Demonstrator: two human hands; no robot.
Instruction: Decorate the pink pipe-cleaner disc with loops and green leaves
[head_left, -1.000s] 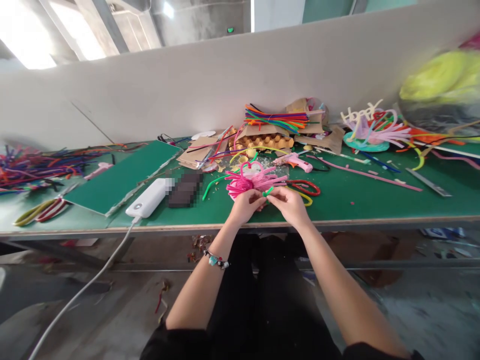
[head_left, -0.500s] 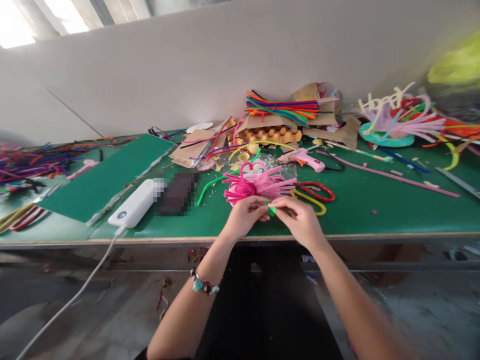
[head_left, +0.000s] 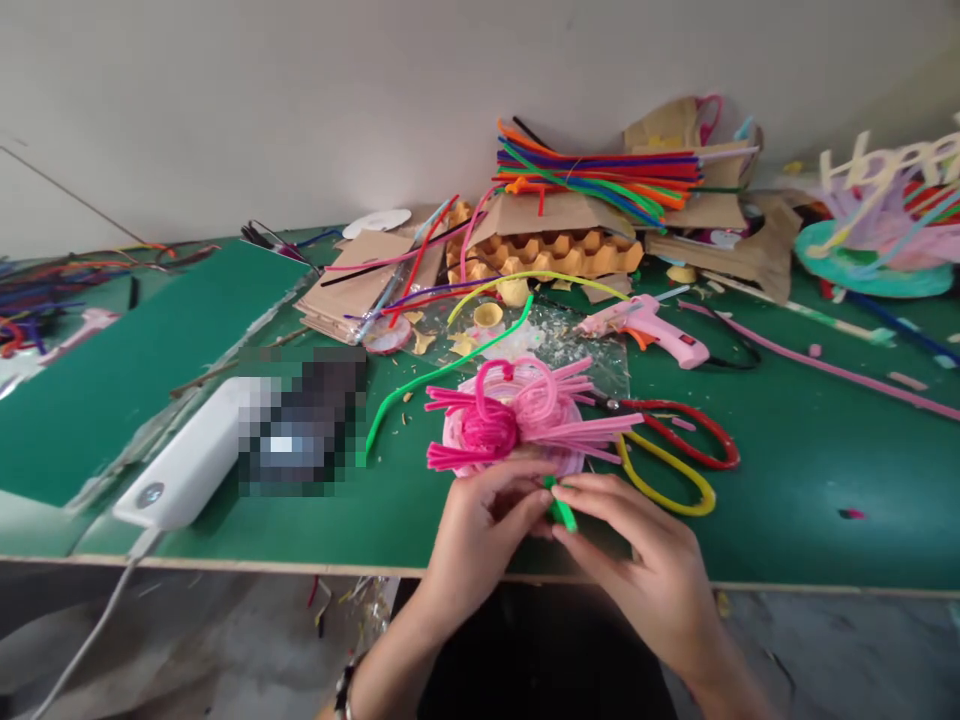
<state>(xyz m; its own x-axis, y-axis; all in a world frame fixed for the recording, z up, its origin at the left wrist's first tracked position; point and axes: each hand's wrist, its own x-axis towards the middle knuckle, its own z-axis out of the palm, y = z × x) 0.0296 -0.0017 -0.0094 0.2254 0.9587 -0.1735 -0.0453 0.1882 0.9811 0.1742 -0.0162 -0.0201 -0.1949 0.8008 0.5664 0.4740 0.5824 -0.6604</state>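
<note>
A short bent piece of green pipe cleaner (head_left: 562, 510) is between my hands, close above the table's front edge. My left hand (head_left: 484, 530) pinches it between thumb and fingers. From the other side, the fingertips and thumb of my right hand (head_left: 652, 550) close around the same piece. Just beyond my fingers lies a pink pipe-cleaner figure (head_left: 491, 430) with coiled round parts, bundled strands sticking out at both sides and a heart-like loop on top. Scissors with one red and one yellow handle (head_left: 727, 450) lie to its right, their blades partly hidden.
A long green pipe cleaner (head_left: 442, 365) curves across the green table (head_left: 787, 530). Behind are a pink glue gun (head_left: 675, 335), an orange egg tray (head_left: 562, 255) and bundled pipe cleaners (head_left: 600, 175). At left lie a white power bank (head_left: 187, 460), its cable and a blurred dark object (head_left: 315, 420).
My view has moved closer and tilted down, so the table looks larger. The green piece now shows more between my hands, and my right fingers are spread wider around it.
</note>
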